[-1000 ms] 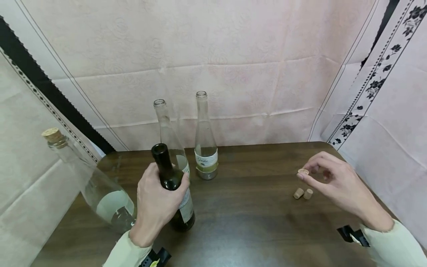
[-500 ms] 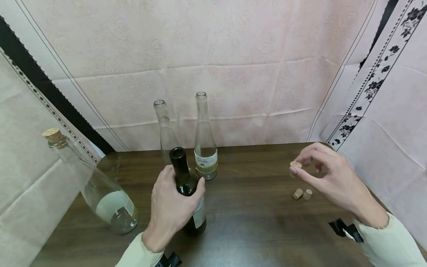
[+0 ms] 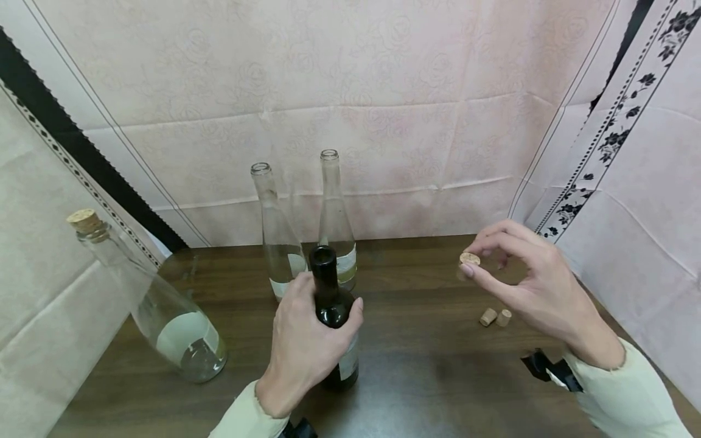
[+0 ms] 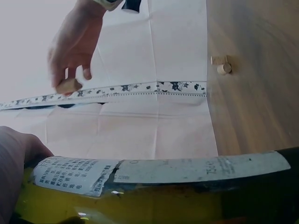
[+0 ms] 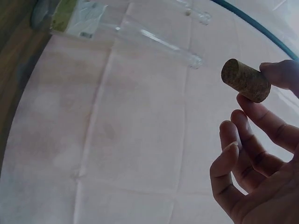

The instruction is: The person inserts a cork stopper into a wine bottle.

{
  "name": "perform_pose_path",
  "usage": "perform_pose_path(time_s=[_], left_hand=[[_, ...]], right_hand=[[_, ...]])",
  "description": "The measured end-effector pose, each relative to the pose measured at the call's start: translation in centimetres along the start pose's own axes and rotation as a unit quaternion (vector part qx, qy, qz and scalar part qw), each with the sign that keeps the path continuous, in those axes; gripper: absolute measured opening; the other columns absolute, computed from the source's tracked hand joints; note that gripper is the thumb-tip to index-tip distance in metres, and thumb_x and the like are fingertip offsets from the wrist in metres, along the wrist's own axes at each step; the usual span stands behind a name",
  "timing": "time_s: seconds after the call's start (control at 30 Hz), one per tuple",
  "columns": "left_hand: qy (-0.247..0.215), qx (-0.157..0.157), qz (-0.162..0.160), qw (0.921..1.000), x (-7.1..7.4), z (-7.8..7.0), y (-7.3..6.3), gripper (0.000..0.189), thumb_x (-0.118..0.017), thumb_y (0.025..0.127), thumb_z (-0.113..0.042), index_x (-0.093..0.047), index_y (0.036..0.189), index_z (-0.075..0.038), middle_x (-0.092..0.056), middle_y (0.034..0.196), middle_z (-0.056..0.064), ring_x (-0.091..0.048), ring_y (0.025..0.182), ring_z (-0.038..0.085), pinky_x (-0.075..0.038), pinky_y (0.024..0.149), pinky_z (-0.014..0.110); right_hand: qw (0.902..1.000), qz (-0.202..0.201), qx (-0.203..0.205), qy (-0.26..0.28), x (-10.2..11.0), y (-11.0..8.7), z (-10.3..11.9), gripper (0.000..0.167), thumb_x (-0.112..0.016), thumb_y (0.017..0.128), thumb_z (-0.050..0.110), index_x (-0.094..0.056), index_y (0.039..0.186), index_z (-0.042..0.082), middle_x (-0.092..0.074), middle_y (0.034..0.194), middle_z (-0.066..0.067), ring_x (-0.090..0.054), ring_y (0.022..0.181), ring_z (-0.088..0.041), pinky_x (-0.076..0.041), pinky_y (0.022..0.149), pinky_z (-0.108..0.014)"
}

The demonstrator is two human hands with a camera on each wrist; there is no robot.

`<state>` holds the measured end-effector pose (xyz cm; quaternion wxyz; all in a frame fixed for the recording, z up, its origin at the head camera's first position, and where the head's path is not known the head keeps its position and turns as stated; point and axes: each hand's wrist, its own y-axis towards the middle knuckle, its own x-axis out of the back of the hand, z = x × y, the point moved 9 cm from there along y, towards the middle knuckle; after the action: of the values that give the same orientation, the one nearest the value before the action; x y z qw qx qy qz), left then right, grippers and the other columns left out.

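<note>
My left hand (image 3: 306,337) grips a dark green wine bottle (image 3: 327,286) around its shoulder, below an uncorked neck. In the left wrist view the bottle's pale labels (image 4: 201,169) run along its side. Between thumb and index finger my right hand (image 3: 528,280) pinches a cork (image 5: 245,80), held up over the right part of the table. Below that hand, two more corks (image 3: 495,317) lie side by side on the wood. The cork and the dark bottle's mouth are well apart.
Two clear uncorked bottles, one left (image 3: 276,225) and one right (image 3: 335,207), stand at the table's back. A larger clear bottle (image 3: 181,328) with a cork stopper (image 3: 84,221) stands at the left. Pale cloth (image 3: 383,121) hangs behind the brown table (image 3: 416,377).
My left hand has moved right with the dark bottle, which now overlaps the right clear bottle in the head view. My right hand has come left and up with its cork.
</note>
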<state>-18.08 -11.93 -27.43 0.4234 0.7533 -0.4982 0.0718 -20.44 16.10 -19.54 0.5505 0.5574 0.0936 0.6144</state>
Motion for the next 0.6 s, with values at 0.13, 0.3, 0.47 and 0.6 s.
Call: perform_pose_path(time_s=[0.13, 0.3, 0.47, 0.6], left_hand=[[-0.009, -0.007, 0.009, 0.9999, -0.7, -0.7, -0.1, 0.032, -0.084, 0.075, -0.041, -0.066, 0.094, -0.023, -0.063, 0.100, -0.009, -0.060, 0.093, 0.008, -0.052, 0.080, 0.036], [-0.019, -0.013, 0.016, 0.9996, -1.6, -1.6, -0.3, 0.033, -0.084, 0.074, -0.042, -0.066, 0.094, -0.023, -0.064, 0.102, -0.010, -0.059, 0.097, 0.009, -0.051, 0.084, 0.036], [-0.025, -0.024, 0.020, 0.9992, -2.2, -2.2, -0.4, 0.033, -0.084, 0.074, -0.042, -0.065, 0.093, -0.023, -0.064, 0.101, -0.010, -0.058, 0.094, 0.010, -0.050, 0.084, 0.035], [-0.035, -0.029, 0.020, 0.9988, -2.4, -2.5, -0.5, 0.032, -0.085, 0.074, -0.040, -0.064, 0.092, -0.024, -0.064, 0.104, -0.010, -0.059, 0.096, 0.009, -0.051, 0.086, 0.036]], right_hand=[[0.9991, -0.019, 0.024, 0.030, 0.1, 0.6, 1.4, 0.039, -0.083, 0.070, -0.010, -0.075, 0.097, 0.018, -0.067, 0.099, 0.004, -0.058, 0.086, -0.004, -0.044, 0.074, -0.017], [0.9972, -0.030, 0.037, 0.058, 0.3, 1.1, 3.0, 0.037, -0.080, 0.071, -0.012, -0.075, 0.097, 0.014, -0.067, 0.098, 0.001, -0.058, 0.087, -0.005, -0.045, 0.075, -0.018], [0.9947, -0.031, 0.048, 0.085, 0.0, 1.6, 4.3, 0.036, -0.079, 0.072, -0.012, -0.075, 0.099, 0.012, -0.066, 0.100, -0.001, -0.059, 0.089, -0.008, -0.046, 0.076, -0.019], [0.9935, -0.030, 0.054, 0.096, -0.5, 2.1, 5.0, 0.035, -0.080, 0.074, -0.010, -0.075, 0.100, 0.012, -0.066, 0.101, -0.001, -0.058, 0.089, -0.009, -0.046, 0.076, -0.020]])
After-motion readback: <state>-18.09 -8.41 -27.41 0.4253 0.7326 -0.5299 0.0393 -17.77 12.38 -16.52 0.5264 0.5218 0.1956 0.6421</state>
